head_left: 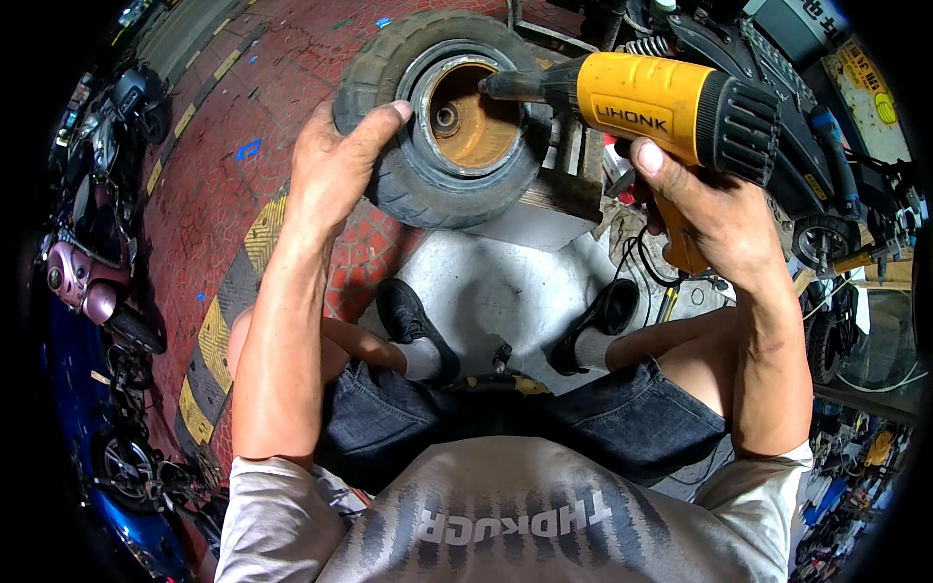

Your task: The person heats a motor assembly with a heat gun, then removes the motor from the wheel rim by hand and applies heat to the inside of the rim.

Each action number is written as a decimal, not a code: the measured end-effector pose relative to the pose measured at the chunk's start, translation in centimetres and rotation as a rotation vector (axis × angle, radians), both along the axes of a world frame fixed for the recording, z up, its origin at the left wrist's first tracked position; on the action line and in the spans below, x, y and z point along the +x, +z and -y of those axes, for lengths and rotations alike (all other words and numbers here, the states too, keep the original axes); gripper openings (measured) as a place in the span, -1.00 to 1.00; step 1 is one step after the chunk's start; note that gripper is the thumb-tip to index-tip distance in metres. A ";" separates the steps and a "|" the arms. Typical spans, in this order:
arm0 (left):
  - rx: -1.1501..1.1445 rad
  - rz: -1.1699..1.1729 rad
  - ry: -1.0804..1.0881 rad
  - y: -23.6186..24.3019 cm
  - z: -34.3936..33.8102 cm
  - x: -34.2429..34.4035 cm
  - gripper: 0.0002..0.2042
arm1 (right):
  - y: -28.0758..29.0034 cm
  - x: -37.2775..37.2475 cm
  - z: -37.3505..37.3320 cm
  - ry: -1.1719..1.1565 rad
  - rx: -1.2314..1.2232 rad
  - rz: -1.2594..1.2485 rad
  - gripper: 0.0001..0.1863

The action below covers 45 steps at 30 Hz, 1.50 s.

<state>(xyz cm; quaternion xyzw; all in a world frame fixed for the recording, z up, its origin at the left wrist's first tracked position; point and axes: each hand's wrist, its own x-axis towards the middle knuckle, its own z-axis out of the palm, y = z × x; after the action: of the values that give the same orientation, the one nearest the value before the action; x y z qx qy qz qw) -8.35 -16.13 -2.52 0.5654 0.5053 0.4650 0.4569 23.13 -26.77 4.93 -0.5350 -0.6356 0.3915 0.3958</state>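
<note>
My left hand (335, 160) grips the left side of a small scooter wheel (428, 199), its thumb lying on the rim edge and its fingers hidden behind the black tyre. The wheel's open hub (496, 131) faces me, rusty brown inside, with a small round bearing at the bottom. In my right hand (714, 209) is a yellow and black heat gun (641, 97), held by its handle with the thumb against the body. Its dark nozzle points left, the tip at the right edge of the hub opening. The gun's black cord hangs below the handle.
Beneath the wheel is a metal stand (573, 199). Red paving (282, 97) and a yellow-black kerb strip (209, 360) run along the left, with a pink scooter (92, 277) and other parked bikes beyond. Tools and scooter parts crowd the right, including a small wheel (821, 238).
</note>
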 end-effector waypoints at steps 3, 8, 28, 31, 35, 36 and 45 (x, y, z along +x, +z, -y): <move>0.061 0.018 -0.003 -0.5 -0.1 0.1 -0.47 | 0.6 0.0 0.3 -0.040 -0.108 0.028 -0.45; 0.122 -0.030 0.061 -1.9 -1.4 -1.0 -0.46 | 3.2 4.0 3.1 -0.120 -0.287 -0.333 -0.37; 0.051 -0.130 0.081 -0.2 -1.1 0.0 -0.40 | 2.2 5.6 4.6 -0.188 -0.116 -0.318 -0.35; 0.032 -0.173 0.096 -0.2 -1.2 -0.3 -0.40 | 1.8 5.5 4.4 -0.194 -0.147 -0.330 -0.37; 0.046 -0.160 0.104 -0.5 -1.2 -0.5 -0.40 | 2.0 4.8 4.2 -0.201 -0.160 -0.392 -0.42; 0.059 -0.162 0.101 -0.6 -1.1 -0.4 -0.41 | 2.3 4.7 4.1 -0.219 -0.179 -0.410 -0.45; 0.110 -0.243 0.160 -0.2 -0.8 0.0 -0.41 | 2.8 4.5 4.4 -0.155 0.007 -0.557 -0.46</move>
<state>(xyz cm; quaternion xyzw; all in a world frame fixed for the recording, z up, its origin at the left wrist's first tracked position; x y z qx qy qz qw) -8.38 -15.30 -2.70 0.5996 0.5739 0.4551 0.3224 27.59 -31.22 7.70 -0.4524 -0.4608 0.4897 0.5858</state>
